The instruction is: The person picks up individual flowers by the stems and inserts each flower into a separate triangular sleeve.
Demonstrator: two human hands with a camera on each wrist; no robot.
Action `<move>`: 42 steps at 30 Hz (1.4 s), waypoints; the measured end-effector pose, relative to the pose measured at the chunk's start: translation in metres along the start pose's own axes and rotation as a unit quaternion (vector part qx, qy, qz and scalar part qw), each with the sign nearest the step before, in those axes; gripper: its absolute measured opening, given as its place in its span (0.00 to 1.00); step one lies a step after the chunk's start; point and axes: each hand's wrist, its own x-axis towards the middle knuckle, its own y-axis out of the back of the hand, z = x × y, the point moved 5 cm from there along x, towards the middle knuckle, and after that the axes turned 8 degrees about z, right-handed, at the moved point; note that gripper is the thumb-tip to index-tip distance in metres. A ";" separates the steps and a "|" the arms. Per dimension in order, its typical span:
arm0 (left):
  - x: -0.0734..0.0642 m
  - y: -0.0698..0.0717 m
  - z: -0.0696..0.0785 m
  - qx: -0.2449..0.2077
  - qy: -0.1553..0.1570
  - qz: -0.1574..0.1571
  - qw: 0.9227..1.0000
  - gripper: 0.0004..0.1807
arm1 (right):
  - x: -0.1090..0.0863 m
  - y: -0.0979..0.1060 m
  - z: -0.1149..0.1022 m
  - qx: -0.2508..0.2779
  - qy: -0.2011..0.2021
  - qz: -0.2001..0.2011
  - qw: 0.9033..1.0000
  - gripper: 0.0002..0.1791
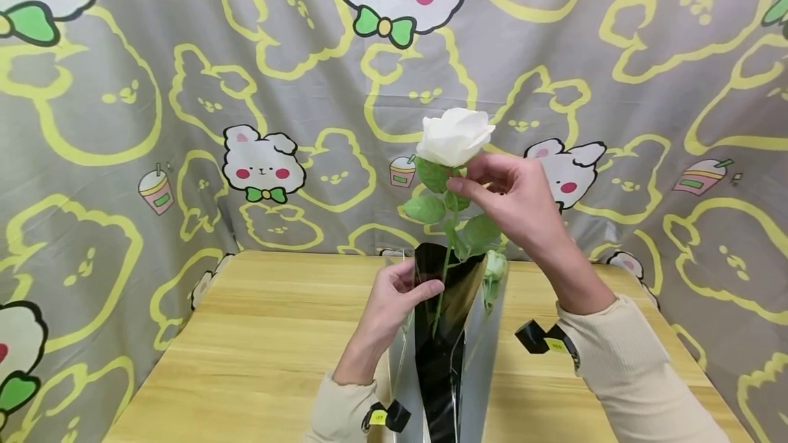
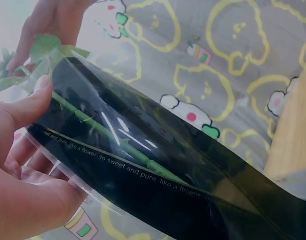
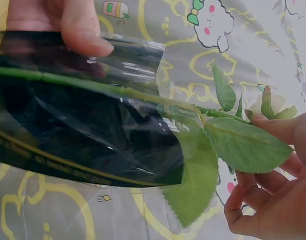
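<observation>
My right hand (image 1: 523,197) pinches the stem of a white rose (image 1: 455,137) between thumb and fingers, just under the bloom. Green leaves (image 3: 247,145) hang from the stem below that hand. The thorny lower stem (image 2: 88,120) runs down inside a black and clear flower sleeve (image 1: 438,388), which carries a line of printed lettering. Near the sleeve's top opening my left hand (image 1: 394,299) holds its edge, thumb on the front and fingers behind. In the right wrist view, the lower leaves overlap the sleeve's mouth.
Beside the sleeve's right edge shows a drooping pale green flower (image 1: 494,272), seen against a greyish translucent surface. Below everything lies a light wooden table (image 1: 258,347). A grey curtain (image 1: 332,101) with cartoon rabbits hangs behind the table and along its sides.
</observation>
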 end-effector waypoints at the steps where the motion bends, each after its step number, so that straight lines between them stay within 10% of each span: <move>1: -0.001 0.000 -0.001 0.000 0.002 0.000 1.000 0.15 | 0.001 0.000 -0.001 -0.003 0.004 0.002 1.000 0.07; 42: -0.021 0.007 0.015 -0.011 0.009 -0.027 1.000 0.14 | -0.008 -0.001 -0.002 -0.083 -0.048 0.014 0.995 0.13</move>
